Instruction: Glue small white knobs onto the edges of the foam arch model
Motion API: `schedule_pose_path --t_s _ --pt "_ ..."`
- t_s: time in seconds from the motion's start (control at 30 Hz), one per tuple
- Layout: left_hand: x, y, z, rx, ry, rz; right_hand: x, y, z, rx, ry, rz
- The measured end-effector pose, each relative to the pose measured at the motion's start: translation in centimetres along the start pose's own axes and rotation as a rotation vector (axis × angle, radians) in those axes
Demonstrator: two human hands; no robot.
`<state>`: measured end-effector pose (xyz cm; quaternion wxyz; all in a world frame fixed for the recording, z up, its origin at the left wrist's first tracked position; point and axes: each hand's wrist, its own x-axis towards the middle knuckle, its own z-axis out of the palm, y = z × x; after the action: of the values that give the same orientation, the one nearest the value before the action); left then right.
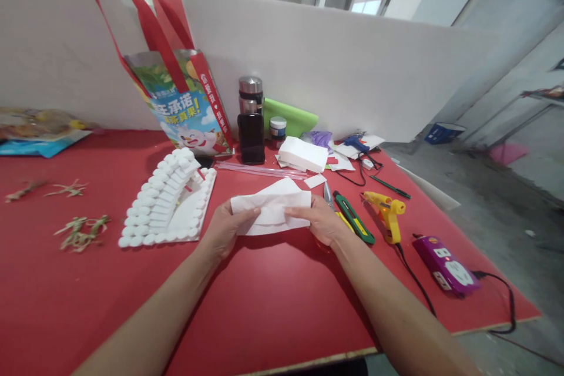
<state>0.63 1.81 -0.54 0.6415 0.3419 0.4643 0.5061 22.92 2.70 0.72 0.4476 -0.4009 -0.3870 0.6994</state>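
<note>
Between my two hands a white tissue (273, 211) is held up above the red table, with a fold across its upper part. My left hand (227, 226) pinches its left end, thumb on top. At the other end, my right hand (324, 220) grips it the same way, the fingers behind hidden. To the left of my left hand stands a white craft model (165, 202) with rows of round white pieces and a slatted curved part. Close by my right hand lie a green utility knife (353, 217) and scissors (328, 195), partly covered by the hand.
A yellow glue gun (385, 214) and a purple power strip (447, 264) with cords lie on the right. Behind stand a shopping bag (185, 111), a thermos (250, 91), a phone (251, 138) and a tissue stack (303, 154). Dry straw knots (81, 232) lie left on the red table (264, 317).
</note>
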Motion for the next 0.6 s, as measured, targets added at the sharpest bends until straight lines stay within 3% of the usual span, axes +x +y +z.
schedule_pose_path --t_s 0.17,0.33,0.6 --pt "0.03 0.04 -0.04 0.020 0.015 0.014 0.06 0.15 -0.19 -0.039 -0.012 -0.018" --pt "-0.11 0.17 0.06 0.003 -0.007 -0.006 -0.29 -0.08 -0.23 -0.066 -0.125 0.018" --pt "-0.03 0.05 -0.07 0.001 -0.010 0.011 -0.25 -0.10 -0.34 -0.050 -0.086 0.056"
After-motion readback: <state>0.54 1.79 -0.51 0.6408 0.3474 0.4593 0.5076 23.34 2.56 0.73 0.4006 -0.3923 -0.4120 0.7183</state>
